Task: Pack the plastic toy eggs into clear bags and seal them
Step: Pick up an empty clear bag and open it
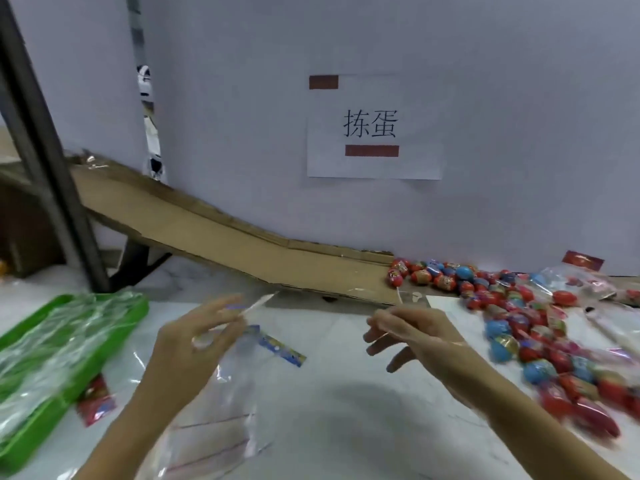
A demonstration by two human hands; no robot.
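Note:
My left hand point(201, 337) holds a clear bag point(225, 393) by its top above the white table; the bag hangs down, and a white strip sticks out past the fingers to the upper right. My right hand point(401, 337) hovers to the right of the bag with loosely spread fingers and holds nothing. A big pile of red and blue plastic toy eggs point(512, 327) covers the right side of the table. Some of the eggs at the near right look to be inside clear bags point(581, 400).
A green tray point(131, 317) stacked with clear bags stands at the left. A red header card point(97, 400) lies beside it. A cardboard ramp point(214, 233) slopes down along the white wall to the eggs. A paper sign point(374, 129) hangs on the wall.

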